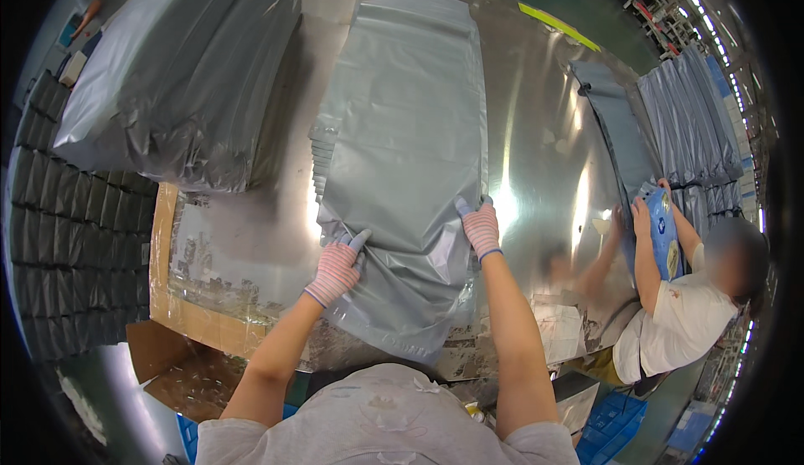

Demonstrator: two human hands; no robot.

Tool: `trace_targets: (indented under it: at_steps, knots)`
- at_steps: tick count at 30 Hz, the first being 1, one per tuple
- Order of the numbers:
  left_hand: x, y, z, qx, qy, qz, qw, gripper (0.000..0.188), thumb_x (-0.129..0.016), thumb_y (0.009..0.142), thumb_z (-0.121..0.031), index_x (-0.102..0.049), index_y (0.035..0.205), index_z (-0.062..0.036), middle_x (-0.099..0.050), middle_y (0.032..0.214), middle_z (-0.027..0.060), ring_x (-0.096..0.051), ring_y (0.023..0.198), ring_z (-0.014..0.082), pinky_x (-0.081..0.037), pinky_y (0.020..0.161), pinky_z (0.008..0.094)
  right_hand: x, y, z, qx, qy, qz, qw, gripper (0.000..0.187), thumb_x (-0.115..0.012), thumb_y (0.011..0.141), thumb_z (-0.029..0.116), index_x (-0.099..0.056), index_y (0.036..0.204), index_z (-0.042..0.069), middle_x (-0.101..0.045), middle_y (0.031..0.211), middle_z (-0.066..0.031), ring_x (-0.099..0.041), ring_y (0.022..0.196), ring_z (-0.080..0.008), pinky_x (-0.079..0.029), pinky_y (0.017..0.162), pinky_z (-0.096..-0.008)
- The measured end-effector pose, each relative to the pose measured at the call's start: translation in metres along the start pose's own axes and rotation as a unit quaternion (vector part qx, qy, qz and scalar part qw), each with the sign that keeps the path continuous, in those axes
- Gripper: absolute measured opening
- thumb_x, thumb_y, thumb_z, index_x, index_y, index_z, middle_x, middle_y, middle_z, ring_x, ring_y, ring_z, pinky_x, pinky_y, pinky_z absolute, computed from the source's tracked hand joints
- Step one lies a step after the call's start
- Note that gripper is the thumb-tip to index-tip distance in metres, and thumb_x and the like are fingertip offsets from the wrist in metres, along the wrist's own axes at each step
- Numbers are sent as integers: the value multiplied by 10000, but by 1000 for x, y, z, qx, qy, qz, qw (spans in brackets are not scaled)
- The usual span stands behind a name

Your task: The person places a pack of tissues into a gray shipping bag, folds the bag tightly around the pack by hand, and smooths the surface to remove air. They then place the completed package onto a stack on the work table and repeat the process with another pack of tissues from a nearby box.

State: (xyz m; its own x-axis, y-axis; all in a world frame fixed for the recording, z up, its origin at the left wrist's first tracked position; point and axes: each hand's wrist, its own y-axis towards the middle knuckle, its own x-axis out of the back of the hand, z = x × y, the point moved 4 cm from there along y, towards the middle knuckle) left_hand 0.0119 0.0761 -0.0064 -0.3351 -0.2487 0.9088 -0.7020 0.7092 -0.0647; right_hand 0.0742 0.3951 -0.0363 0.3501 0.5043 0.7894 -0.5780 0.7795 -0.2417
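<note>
A grey plastic bag lies lengthwise before me on the metal table, on top of a stack of such bags whose stepped edges show at its left. My left hand, in a pink-and-white striped glove with grey fingertips, grips the left edge of the bag's near part. At the opposite edge, my right hand, gloved alike, is closed on the plastic. Creases run across the bag between my hands, and its near end droops toward the table's front edge. The fingers under the plastic are partly hidden.
A tall grey bundle of bags stands at the left on the metal table. An open cardboard box sits below the front left edge. At the right, a co-worker handles a blue package beside more grey bags.
</note>
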Motion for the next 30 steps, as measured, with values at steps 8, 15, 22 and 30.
trace_targets:
  at_steps: [8, 15, 22, 30]
  knots:
    - [26, 42, -8, -35, -31, 33, 998, 450, -512, 821, -151, -427, 1261, -117, -568, 831, 154, -552, 807, 313, -425, 755, 409, 16, 58, 31, 74, 18, 21, 997, 256, -601, 790, 252, -628, 976, 79, -627, 961, -179, -588, 914, -344, -464, 780, -399]
    - [85, 147, 9, -6, -142, -120, 983, 413, -582, 781, -72, -532, 1188, -121, -584, 957, 144, -550, 899, 305, -451, 775, 367, 73, 151, 178, 202, 24, -117, 972, 232, -518, 812, 249, -597, 918, 58, -594, 964, -196, -543, 916, -389, -444, 769, -435]
    - [126, 303, 63, 2, -101, -281, 954, 391, -553, 781, -72, -559, 1167, -131, -616, 974, 142, -576, 862, 295, -460, 781, 335, 137, 225, 282, 316, 127, -197, 920, 520, -535, 793, 507, -580, 1149, 131, -606, 1059, -196, -574, 986, -328, -398, 929, -376]
    - [90, 372, 138, 224, -104, -46, 968, 520, -507, 766, -85, -473, 1276, -180, -546, 1210, 137, -499, 1133, 300, -403, 951, 329, 69, 229, 227, 220, 8, -42, 975, 599, -554, 798, 374, -443, 1260, 10, -560, 1168, -209, -514, 1114, -337, -394, 933, -363]
